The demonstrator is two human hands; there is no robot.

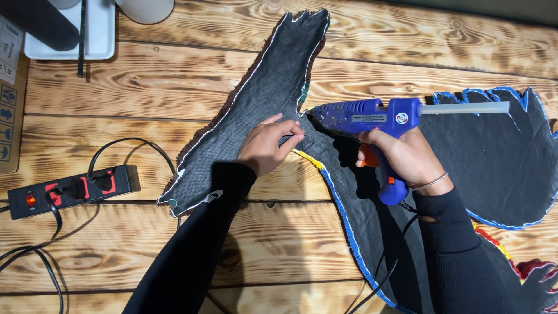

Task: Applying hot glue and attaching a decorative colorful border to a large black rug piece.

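A large dark grey fabric-backed rug piece lies face down on the wooden table, with blue, yellow and red tufted edges showing. My right hand grips a blue hot glue gun, a clear glue stick poking out of its back, its nozzle pointing left at the fabric edge. My left hand pinches and presses the fabric edge right beside the nozzle.
A black power strip with red switches and plugged cables lies at the left. A white tray with a dark object stands at the top left, a cardboard box along the left edge. The gun's black cord trails toward me.
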